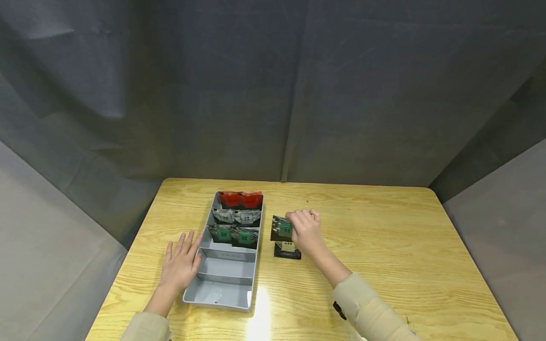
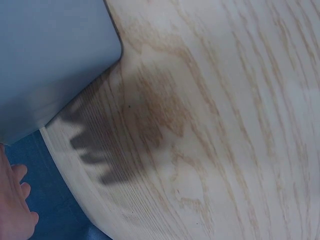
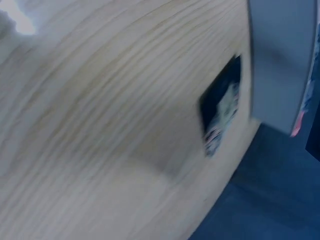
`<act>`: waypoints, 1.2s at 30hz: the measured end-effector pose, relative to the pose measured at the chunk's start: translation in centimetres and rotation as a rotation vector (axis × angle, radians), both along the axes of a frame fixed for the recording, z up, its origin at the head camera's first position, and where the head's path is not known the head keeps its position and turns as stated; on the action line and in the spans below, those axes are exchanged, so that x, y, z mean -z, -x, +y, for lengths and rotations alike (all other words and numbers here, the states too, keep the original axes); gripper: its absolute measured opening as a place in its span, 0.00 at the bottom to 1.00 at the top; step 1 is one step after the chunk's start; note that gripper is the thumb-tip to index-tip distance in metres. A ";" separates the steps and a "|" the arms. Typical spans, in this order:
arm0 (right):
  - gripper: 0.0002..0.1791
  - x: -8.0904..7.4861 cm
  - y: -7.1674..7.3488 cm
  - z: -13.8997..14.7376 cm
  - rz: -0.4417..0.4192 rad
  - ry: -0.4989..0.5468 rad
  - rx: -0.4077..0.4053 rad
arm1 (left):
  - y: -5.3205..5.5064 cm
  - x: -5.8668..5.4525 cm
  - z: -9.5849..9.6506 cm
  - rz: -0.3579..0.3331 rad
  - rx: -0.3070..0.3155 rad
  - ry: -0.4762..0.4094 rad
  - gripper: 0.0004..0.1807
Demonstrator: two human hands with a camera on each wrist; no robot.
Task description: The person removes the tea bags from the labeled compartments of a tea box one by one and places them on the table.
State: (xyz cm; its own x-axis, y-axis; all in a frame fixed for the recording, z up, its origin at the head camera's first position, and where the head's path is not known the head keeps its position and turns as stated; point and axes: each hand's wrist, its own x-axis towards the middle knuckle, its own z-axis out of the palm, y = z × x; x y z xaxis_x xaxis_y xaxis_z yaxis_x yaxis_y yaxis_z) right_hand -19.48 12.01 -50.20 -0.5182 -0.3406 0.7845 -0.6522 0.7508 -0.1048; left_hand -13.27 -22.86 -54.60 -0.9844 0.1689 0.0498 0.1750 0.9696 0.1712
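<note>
Green packet (image 1: 279, 228): above the table (image 1: 392, 255), right of the tray (image 1: 219, 292), pinched between right hand's (image 1: 306, 232) thumb and fingers. Yellow packet (image 1: 287, 253): just below it in view, on the table. Step in hand, as judged: packet being placed by colour. Next move would call for a leftward carry and upright lowering beside the green pair (image 1: 232, 235). Left hand (image 1: 179, 266): fingers extended, grasping nothing, at the tray's left side.

Tray (image 1: 218, 292) on table (image 1: 384, 246), packets (image 1: 246, 218) in far compartments (image 1: 218, 246), loose packet (image 1: 287, 251) to right
</note>
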 end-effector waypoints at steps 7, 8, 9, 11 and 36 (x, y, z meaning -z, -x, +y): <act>0.08 2.0 0.5 3.3 -0.018 0.029 0.064 | 0.0 -0.1 0.0 0.000 -0.003 -0.001 0.29; 0.08 2.3 0.4 3.8 -0.028 0.029 0.073 | 0.0 0.0 0.0 0.001 -0.003 0.000 0.29; 0.08 2.6 0.4 4.3 -0.039 0.025 0.080 | 0.0 -0.1 0.1 0.001 -0.003 0.001 0.29; 0.08 3.1 0.2 5.2 -0.078 0.012 0.101 | 0.1 -0.1 0.1 0.001 -0.002 0.003 0.29; 0.03 9.4 -0.4 8.9 -0.592 -0.335 0.361 | -0.1 -0.4 0.2 -0.037 -0.023 -0.003 0.30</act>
